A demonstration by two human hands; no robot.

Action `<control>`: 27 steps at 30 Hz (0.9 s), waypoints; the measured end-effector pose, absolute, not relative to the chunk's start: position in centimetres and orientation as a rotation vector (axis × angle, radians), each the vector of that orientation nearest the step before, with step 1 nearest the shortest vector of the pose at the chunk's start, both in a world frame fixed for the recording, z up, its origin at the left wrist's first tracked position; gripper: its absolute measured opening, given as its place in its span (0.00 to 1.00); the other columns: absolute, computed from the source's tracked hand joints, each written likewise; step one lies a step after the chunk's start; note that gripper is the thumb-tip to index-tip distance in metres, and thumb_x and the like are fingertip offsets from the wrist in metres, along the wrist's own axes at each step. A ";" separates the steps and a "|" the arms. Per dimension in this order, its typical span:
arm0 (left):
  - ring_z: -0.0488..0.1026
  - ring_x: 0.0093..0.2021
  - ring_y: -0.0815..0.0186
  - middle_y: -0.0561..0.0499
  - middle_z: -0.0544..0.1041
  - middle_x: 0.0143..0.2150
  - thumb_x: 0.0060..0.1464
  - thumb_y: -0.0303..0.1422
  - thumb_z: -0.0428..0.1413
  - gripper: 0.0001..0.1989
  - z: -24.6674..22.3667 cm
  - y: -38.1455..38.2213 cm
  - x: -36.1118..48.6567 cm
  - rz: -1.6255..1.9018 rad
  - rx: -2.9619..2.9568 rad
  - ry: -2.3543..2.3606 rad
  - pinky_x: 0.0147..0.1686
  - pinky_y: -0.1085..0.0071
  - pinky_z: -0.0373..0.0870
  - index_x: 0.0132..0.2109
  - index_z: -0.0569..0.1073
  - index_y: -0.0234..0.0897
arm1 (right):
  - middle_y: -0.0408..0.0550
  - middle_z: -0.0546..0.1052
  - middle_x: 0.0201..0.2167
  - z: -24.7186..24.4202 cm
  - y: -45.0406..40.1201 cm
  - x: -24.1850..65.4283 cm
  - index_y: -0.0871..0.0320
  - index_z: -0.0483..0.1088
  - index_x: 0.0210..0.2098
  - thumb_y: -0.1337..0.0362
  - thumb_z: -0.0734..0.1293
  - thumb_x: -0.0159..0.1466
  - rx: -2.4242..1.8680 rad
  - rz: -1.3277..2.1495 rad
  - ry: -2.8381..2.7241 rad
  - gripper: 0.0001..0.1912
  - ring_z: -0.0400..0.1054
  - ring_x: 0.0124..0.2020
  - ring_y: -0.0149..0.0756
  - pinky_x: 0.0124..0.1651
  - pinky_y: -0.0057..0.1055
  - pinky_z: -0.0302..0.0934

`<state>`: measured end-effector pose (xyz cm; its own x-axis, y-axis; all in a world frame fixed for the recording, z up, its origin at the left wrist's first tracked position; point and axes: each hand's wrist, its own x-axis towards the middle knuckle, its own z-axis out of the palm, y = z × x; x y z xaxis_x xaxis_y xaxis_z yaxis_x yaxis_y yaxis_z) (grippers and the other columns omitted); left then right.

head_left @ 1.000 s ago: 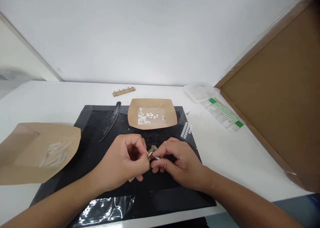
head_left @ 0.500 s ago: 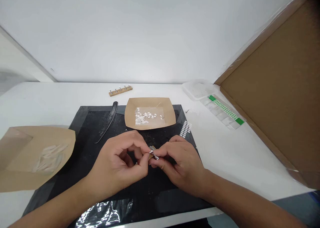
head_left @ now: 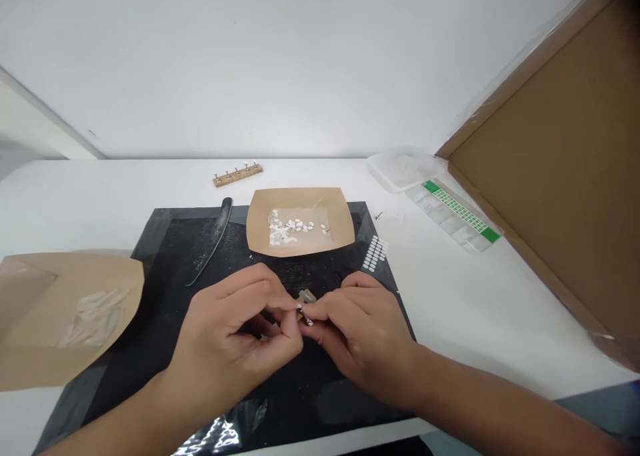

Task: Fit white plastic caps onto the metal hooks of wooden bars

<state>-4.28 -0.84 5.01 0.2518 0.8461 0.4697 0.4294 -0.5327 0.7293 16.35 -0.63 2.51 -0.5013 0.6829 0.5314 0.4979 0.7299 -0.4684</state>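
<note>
Over the black mat (head_left: 340, 403), my left hand (head_left: 235, 336) and my right hand (head_left: 363, 333) meet with fingertips closed. Between them sits a small shiny metal nail-tip stand (head_left: 307, 320), gripped by my right thumb and index finger. My left thumb and index finger pinch at its upper end, on a tiny whitish bit that is mostly hidden. Behind the fingertips, a tan and grey piece (head_left: 307, 296) shows in part. Just beyond the hands stands a brown paper tray (head_left: 255, 229) with small white oval pads (head_left: 283, 233).
At left, a brown paper tray (head_left: 30, 363) holds clear nail tips (head_left: 97, 316). A nail file (head_left: 215, 239) lies on the mat. Farther back are a wooden bar with metal stands (head_left: 237, 175), a sticker sheet (head_left: 375, 253), a clear lidded case (head_left: 455, 213) and a cardboard panel (head_left: 550, 163).
The view has shifted slightly. My hands stay together at the metal stand, which now sits a little lower and further left, and more of the tan and grey piece shows behind them.
</note>
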 end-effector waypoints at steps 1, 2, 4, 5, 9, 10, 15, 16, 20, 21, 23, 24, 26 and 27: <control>0.73 0.25 0.71 0.53 0.77 0.29 0.56 0.22 0.60 0.07 5.1 -0.8 -4.3 1.212 2.076 1.165 0.20 0.82 0.76 0.34 0.79 0.39 | 0.40 0.82 0.26 2.5 -0.6 16.3 0.57 0.73 0.39 0.61 0.66 0.78 -0.889 0.335 -2.207 0.10 0.73 0.24 0.31 0.36 0.36 0.54; 0.73 0.25 0.71 0.53 0.76 0.29 0.56 0.22 0.60 0.07 5.1 -0.8 -4.3 1.209 2.075 1.175 0.20 0.81 0.76 0.34 0.79 0.39 | 0.40 0.82 0.27 2.5 -0.7 16.3 0.57 0.73 0.40 0.61 0.67 0.78 -0.890 0.345 -2.204 0.10 0.73 0.25 0.31 0.36 0.36 0.54; 0.73 0.25 0.71 0.53 0.76 0.28 0.55 0.22 0.60 0.07 5.1 -0.8 -4.3 1.192 2.051 1.192 0.20 0.80 0.75 0.32 0.78 0.38 | 0.40 0.83 0.28 2.5 -0.7 16.3 0.56 0.73 0.41 0.61 0.67 0.78 -0.889 0.377 -2.192 0.09 0.74 0.26 0.32 0.36 0.35 0.54; 0.73 0.25 0.71 0.53 0.76 0.28 0.55 0.22 0.60 0.07 5.2 -0.9 -4.3 1.183 2.027 1.195 0.20 0.80 0.75 0.32 0.78 0.38 | 0.40 0.83 0.28 2.5 -0.8 16.3 0.56 0.74 0.41 0.61 0.67 0.78 -0.893 0.403 -2.185 0.08 0.74 0.26 0.31 0.36 0.35 0.55; 0.73 0.24 0.71 0.54 0.76 0.28 0.53 0.23 0.60 0.07 5.0 -1.1 -4.4 1.079 1.850 1.241 0.19 0.81 0.72 0.29 0.77 0.38 | 0.37 0.83 0.27 2.6 -0.8 16.3 0.55 0.75 0.41 0.60 0.70 0.76 -0.925 0.617 -2.139 0.07 0.72 0.25 0.30 0.38 0.33 0.55; 0.73 0.24 0.72 0.54 0.76 0.28 0.52 0.23 0.60 0.07 4.9 -1.1 -4.4 1.051 1.794 1.254 0.19 0.81 0.71 0.29 0.77 0.37 | 0.37 0.83 0.28 2.7 -0.8 16.3 0.55 0.75 0.41 0.61 0.71 0.75 -0.933 0.689 -2.121 0.06 0.73 0.26 0.30 0.39 0.33 0.56; 0.75 0.22 0.73 0.55 0.75 0.27 0.51 0.24 0.61 0.06 4.8 -1.1 -4.5 0.985 1.520 1.227 0.19 0.82 0.69 0.28 0.76 0.36 | 0.35 0.85 0.28 3.6 -0.6 16.3 0.55 0.77 0.38 0.62 0.72 0.74 -0.980 1.014 -2.042 0.07 0.75 0.27 0.28 0.42 0.31 0.59; 0.76 0.22 0.72 0.56 0.76 0.26 0.50 0.24 0.61 0.05 4.9 -1.0 -4.5 0.960 1.460 1.211 0.19 0.82 0.70 0.28 0.76 0.36 | 0.35 0.85 0.27 3.7 -0.6 16.3 0.55 0.77 0.37 0.62 0.72 0.74 -0.990 1.082 -2.018 0.08 0.75 0.26 0.28 0.41 0.30 0.60; 0.77 0.19 0.70 0.56 0.76 0.25 0.49 0.24 0.63 0.05 5.2 -0.6 -4.7 0.829 1.241 1.141 0.19 0.78 0.76 0.28 0.76 0.35 | 0.40 0.85 0.27 4.0 -0.5 16.3 0.56 0.78 0.37 0.59 0.74 0.72 -0.999 1.419 -1.847 0.09 0.73 0.22 0.27 0.31 0.24 0.65; 0.77 0.19 0.69 0.56 0.76 0.25 0.49 0.24 0.63 0.04 5.2 -0.5 -4.8 0.808 1.192 1.125 0.18 0.77 0.77 0.29 0.76 0.35 | 0.41 0.85 0.27 4.0 -0.5 16.4 0.56 0.78 0.37 0.58 0.74 0.71 -1.001 1.509 -1.784 0.09 0.73 0.22 0.27 0.28 0.23 0.65; 0.78 0.20 0.68 0.56 0.77 0.26 0.50 0.24 0.65 0.04 5.0 -0.5 -5.0 0.782 1.105 1.097 0.18 0.75 0.80 0.30 0.77 0.35 | 0.41 0.84 0.27 4.0 -0.5 16.4 0.57 0.78 0.38 0.59 0.75 0.70 -1.013 1.665 -1.650 0.08 0.73 0.22 0.27 0.26 0.21 0.66; 0.79 0.22 0.67 0.56 0.77 0.26 0.51 0.25 0.65 0.04 4.9 -0.5 -5.1 0.774 1.072 1.080 0.19 0.74 0.82 0.31 0.78 0.35 | 0.41 0.84 0.26 3.9 -0.5 16.4 0.57 0.78 0.38 0.59 0.76 0.69 -1.016 1.728 -1.589 0.08 0.73 0.22 0.27 0.26 0.21 0.67; 0.79 0.23 0.67 0.55 0.77 0.27 0.54 0.26 0.66 0.04 4.7 -0.5 -5.2 0.768 1.023 1.042 0.19 0.72 0.83 0.32 0.79 0.34 | 0.41 0.83 0.26 3.9 -0.5 16.4 0.57 0.78 0.37 0.60 0.78 0.67 -1.014 1.819 -1.487 0.09 0.74 0.23 0.27 0.27 0.20 0.68; 0.79 0.24 0.67 0.54 0.77 0.27 0.54 0.27 0.67 0.05 4.6 -0.5 -5.2 0.767 1.003 1.024 0.19 0.72 0.83 0.32 0.79 0.34 | 0.41 0.83 0.26 3.9 -0.5 16.4 0.58 0.78 0.37 0.60 0.78 0.66 -1.010 1.846 -1.450 0.09 0.74 0.24 0.27 0.27 0.20 0.68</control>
<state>-5.22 -0.51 4.63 0.3470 0.8809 -0.3219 -0.0607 0.3636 0.9296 16.38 -0.50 3.89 -0.5467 0.8107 -0.2094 0.0112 -0.2430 -0.9700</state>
